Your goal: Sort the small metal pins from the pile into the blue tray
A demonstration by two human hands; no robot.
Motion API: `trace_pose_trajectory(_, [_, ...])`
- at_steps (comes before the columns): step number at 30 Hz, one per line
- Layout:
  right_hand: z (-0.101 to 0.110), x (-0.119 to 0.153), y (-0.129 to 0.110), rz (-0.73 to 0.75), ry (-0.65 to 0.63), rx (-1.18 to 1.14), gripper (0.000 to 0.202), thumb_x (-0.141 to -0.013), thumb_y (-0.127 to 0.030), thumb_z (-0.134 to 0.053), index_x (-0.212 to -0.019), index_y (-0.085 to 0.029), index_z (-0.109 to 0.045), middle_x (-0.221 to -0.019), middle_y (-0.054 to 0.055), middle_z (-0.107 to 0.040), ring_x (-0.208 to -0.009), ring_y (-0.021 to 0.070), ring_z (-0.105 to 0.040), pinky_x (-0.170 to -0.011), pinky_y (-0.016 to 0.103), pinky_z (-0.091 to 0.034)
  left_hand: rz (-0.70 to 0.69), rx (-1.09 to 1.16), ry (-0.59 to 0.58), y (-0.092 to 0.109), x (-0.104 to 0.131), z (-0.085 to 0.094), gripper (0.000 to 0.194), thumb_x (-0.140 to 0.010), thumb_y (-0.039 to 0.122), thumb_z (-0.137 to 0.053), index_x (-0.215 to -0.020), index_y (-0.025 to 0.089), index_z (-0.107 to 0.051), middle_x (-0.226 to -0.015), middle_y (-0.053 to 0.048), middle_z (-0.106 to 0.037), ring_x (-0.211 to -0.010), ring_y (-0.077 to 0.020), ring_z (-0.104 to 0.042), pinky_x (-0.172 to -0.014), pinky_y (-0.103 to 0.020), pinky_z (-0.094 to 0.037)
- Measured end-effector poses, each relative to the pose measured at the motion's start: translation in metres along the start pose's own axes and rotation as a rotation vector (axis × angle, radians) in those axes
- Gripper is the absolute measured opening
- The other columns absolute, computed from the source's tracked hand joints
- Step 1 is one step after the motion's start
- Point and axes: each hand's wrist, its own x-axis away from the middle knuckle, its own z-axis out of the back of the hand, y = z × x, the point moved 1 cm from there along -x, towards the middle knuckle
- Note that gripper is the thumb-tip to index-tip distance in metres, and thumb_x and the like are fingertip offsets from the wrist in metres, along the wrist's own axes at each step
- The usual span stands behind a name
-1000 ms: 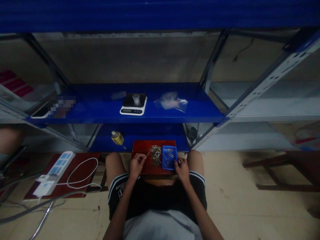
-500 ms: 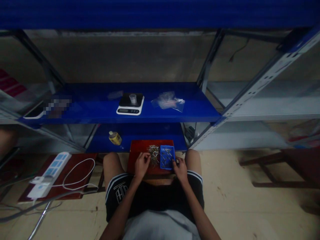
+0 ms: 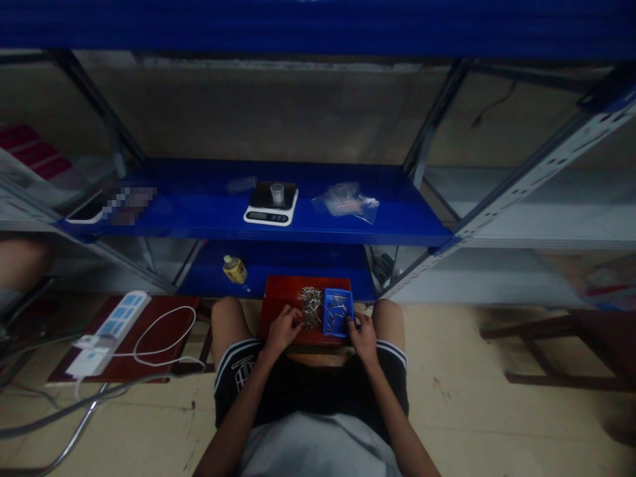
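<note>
A loose heap of thin metal pins, like nails or screws [image 3: 311,306], lies on a small red-brown wooden stool [image 3: 281,291] between my knees. To its right sits a shallow blue plastic tray [image 3: 338,332] with several similar pins scattered inside. My left hand [image 3: 284,329] rests at the heap's near left edge, thumb and fingertips pinched together; whatever they hold is too small to make out. At the tray's right side, my right hand [image 3: 364,336] grips the rim with its fingers curled.
Ahead, a blue shelf [image 3: 199,222] carries a kitchen scale [image 3: 269,217] with a clear cup [image 3: 277,193], plus plastic bags [image 3: 348,201]. A yellow bottle [image 3: 234,269] stands on the lower shelf. At left, a power strip [image 3: 116,324] with cables lies on another stool; a person's knee [image 3: 22,264] shows.
The view has shifted, so the scene sits slightly farther right. My left hand has drawn back a little from the heap toward me. My right hand stays at the tray.
</note>
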Motion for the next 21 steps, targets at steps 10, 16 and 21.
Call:
trace_pose_trajectory(10, [0.0,0.0,-0.002,-0.008,-0.009,0.009,0.056,-0.093,-0.056,-0.043,-0.12,-0.016,-0.07,-0.12,0.017,-0.061,-0.101,0.0278,-0.067,-0.097,0.044,-0.055,-0.017,-0.035,-0.012,-0.005,0.005,0.003,0.008,-0.094,0.019,-0.061,-0.099,0.025,-0.064,-0.107,0.0,-0.058,-0.091,-0.0125,-0.064,-0.077,-0.023,-0.045])
trace_pose_trajectory(16, [0.0,0.001,-0.002,-0.011,-0.002,-0.009,0.047,-0.093,-0.053,-0.047,-0.116,-0.02,-0.071,-0.118,0.013,-0.063,-0.096,0.0255,-0.067,-0.094,0.042,-0.056,-0.046,0.014,-0.056,-0.017,0.005,0.008,0.011,-0.094,0.016,-0.059,-0.093,0.024,-0.065,-0.101,0.0,-0.06,-0.092,-0.0131,-0.065,-0.078,-0.022,-0.045])
trace_pose_trajectory(21, [0.001,0.001,-0.005,-0.01,-0.007,0.003,0.048,-0.093,-0.052,-0.046,-0.116,-0.018,-0.071,-0.118,0.014,-0.063,-0.096,0.0258,-0.067,-0.096,0.043,-0.055,-0.035,0.155,0.053,-0.03,0.012,0.023,0.009,-0.093,0.021,-0.061,-0.09,0.023,-0.068,-0.097,-0.001,-0.063,-0.087,-0.014,-0.064,-0.08,-0.025,-0.046])
